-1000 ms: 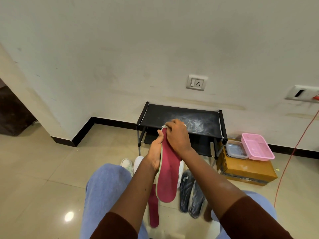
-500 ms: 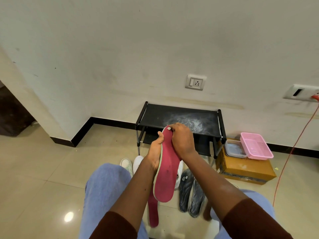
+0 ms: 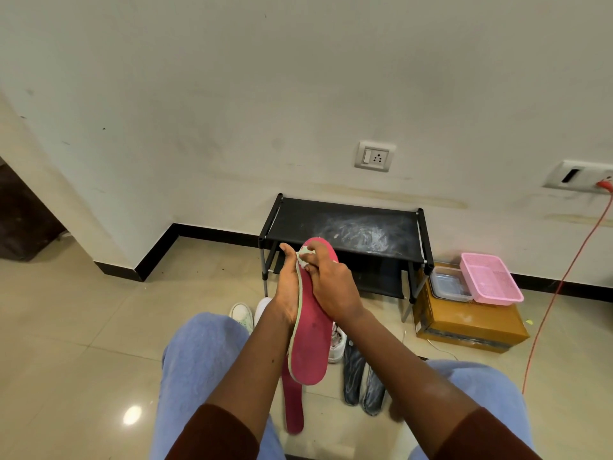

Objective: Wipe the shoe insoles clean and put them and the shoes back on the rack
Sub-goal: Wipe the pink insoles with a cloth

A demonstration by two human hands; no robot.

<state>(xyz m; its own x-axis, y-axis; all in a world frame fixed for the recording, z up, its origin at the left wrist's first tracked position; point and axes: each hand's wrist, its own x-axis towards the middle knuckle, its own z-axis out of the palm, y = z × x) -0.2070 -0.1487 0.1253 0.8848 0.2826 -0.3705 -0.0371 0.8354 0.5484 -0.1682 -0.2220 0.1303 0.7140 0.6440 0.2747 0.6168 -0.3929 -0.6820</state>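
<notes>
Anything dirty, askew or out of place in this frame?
Yes. The top shelf of the black rack carries a whitish smeared patch on its right half. White shoes, dark insoles and a second pink insole lie loose on the floor before it.

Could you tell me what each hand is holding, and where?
The left hand grips the pink shoe insole along its left edge; the right hand pinches a small white wipe against its upper end.
</notes>
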